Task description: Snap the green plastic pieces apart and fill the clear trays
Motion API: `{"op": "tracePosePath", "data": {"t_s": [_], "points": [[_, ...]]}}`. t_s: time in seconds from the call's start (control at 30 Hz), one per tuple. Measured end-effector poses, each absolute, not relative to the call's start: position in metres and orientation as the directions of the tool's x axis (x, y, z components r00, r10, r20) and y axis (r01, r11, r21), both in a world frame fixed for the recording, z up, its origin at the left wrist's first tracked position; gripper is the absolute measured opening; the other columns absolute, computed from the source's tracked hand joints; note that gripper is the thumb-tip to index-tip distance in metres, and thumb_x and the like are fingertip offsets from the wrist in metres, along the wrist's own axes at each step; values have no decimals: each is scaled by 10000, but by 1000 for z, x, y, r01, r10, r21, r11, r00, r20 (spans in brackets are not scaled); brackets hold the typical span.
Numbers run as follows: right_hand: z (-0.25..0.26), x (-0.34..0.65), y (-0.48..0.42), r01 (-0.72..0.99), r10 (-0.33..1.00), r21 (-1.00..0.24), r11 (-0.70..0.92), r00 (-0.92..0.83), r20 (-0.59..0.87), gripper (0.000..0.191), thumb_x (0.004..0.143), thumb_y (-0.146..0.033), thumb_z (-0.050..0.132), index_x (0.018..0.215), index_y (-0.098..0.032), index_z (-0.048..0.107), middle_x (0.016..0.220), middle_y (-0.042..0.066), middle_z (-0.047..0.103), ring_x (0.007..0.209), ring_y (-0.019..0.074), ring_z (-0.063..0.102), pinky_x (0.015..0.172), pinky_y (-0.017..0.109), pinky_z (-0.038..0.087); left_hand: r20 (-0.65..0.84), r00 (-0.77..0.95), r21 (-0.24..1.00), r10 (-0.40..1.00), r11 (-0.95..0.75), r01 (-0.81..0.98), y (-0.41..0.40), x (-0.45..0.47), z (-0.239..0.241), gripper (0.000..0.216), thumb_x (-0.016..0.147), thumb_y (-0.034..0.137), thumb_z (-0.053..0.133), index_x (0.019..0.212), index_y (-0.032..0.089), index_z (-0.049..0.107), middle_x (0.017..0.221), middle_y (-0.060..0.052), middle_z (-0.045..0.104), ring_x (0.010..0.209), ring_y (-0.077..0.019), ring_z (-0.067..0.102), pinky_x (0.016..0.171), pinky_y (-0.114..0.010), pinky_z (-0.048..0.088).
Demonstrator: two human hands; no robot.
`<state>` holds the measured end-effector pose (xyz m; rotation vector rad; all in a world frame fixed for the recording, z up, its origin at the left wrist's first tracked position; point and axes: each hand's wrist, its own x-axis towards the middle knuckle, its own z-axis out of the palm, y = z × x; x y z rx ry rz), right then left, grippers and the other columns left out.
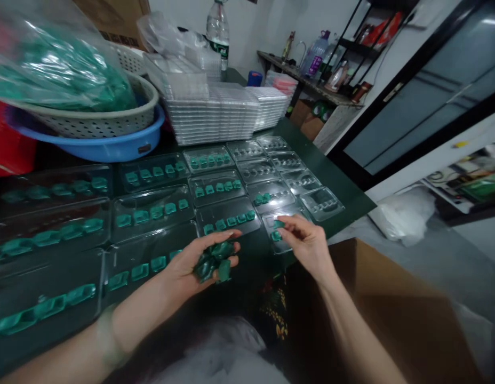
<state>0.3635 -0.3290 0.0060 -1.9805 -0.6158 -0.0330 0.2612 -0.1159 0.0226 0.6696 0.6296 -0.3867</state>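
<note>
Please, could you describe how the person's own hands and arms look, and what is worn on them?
The left hand and right hand wear no gloves, and no sleeves show. A pale, smooth bangle circles the left wrist; the right wrist is bare.

At the far side, a white wall [267, 26], with a narrow counter [331, 97] and a black shelf rack [361, 49]; at the right, a black-framed door [423, 96] and grey floor [443, 261]; near, a dark green table [354, 201].
</note>
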Motion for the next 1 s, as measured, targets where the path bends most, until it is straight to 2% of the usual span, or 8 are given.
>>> {"op": "tracePosePath", "data": {"t_s": [0.13, 0.23, 0.4, 0.57, 0.8, 1.0], "points": [[0, 404, -399, 346, 265, -668, -659, 938, 224, 297, 728, -356, 592, 901, -128, 673, 623, 23, 605, 539, 131, 519, 523, 270, 426, -675, 734, 484, -74, 707, 516, -109, 260, 26, 190, 720, 176, 623, 900, 118, 645, 810, -77, 652, 581, -158, 629, 458, -225, 519], [-14, 424, -424, 295, 231, -560, -774, 955, 184, 312, 720, -374, 582, 869, -119, 685, 660, 62, 662, 562, 164, 569, 527, 277, 438, -687, 725, 496, -54, 695, 521, -108, 262, 28, 157, 725, 158, 606, 869, 115, 651, 798, -87, 661, 576, -173, 639, 430, -225, 517], [-34, 438, -421, 262, 203, -482, -836, 964, 173, 265, 693, -370, 600, 789, -145, 703, 680, 77, 693, 590, 191, 614, 541, 265, 441, -693, 721, 509, -28, 689, 516, -110, 263, 28, 157, 718, 141, 606, 862, 105, 657, 803, -101, 669, 578, -182, 648, 445, -231, 531], [-37, 439, -418, 279, 230, -415, -866, 959, 165, 279, 720, -402, 576, 770, -162, 709, 682, 80, 696, 591, 204, 622, 547, 272, 440, -684, 729, 514, -30, 689, 511, -108, 263, 25, 155, 715, 146, 610, 857, 107, 659, 794, -93, 666, 587, -182, 647, 429, -222, 523], [-32, 432, -414, 361, 335, -343, -867, 933, 133, 262, 767, -318, 531, 890, -161, 700, 827, 94, 695, 655, 190, 623, 596, 267, 452, -690, 723, 509, -37, 684, 522, -107, 263, 25, 159, 705, 152, 621, 858, 126, 655, 800, -82, 664, 602, -188, 648, 411, -231, 521], [-28, 426, -410, 437, 424, -280, -855, 899, 107, 269, 761, -202, 497, 939, -130, 686, 798, 100, 656, 628, 174, 596, 613, 269, 448, -705, 709, 520, -14, 669, 531, -107, 262, 26, 200, 692, 170, 640, 889, 138, 653, 828, -78, 668, 622, -189, 653, 432, -238, 532]]}}
